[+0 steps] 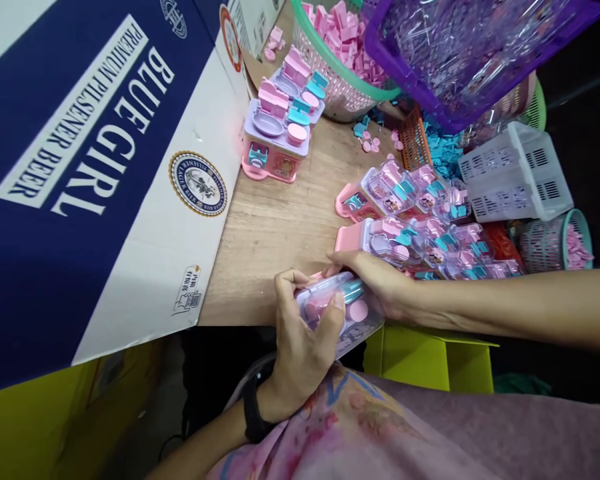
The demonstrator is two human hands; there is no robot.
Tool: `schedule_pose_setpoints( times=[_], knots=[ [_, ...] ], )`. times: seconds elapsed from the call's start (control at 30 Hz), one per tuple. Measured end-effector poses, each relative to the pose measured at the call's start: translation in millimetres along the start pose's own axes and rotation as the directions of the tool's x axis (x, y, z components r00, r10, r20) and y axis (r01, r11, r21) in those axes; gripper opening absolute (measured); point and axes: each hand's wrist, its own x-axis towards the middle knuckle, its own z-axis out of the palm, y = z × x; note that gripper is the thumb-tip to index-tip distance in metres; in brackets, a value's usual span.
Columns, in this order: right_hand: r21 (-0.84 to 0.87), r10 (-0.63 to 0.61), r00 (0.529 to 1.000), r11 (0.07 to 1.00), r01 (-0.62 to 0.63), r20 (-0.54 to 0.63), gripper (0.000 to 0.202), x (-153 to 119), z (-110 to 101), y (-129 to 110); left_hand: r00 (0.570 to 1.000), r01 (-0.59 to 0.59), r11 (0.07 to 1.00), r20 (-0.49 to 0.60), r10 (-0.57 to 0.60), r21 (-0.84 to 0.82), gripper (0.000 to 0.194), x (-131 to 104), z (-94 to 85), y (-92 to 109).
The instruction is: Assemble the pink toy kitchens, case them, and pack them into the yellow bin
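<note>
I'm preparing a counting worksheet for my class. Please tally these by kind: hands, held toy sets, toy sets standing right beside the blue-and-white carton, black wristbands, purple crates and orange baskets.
Hands, left hand and right hand: 2
Held toy set: 1
Toy sets beside the carton, front one and rear one: 2
Black wristband: 1
Purple crate: 1
Orange basket: 1
Total: 8

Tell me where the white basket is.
In the head view, the white basket is at right, just beyond the teal-rimmed basket of pink pieces.
</note>
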Motion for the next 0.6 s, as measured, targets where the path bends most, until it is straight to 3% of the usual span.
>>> schedule_pose_setpoints(
  times=[0.27,0.6],
  knots=[
    [-0.074,-0.05,0.996,0.996,0.045,-0.07,0.028,4.6,6.8,-0.5,0.998,0.061,0.995,-0.013,-0.06,0.08,0.032,0.4,-1.1,1.4],
    [-0.092,-0.051,0.996,0.995,0.045,-0.071,0.031,4.9,5.7,-2.6,0.997,0.081,0.995,0.022,-0.08,-0.056,0.025,1.2,-0.7,2.5]
  ],
)
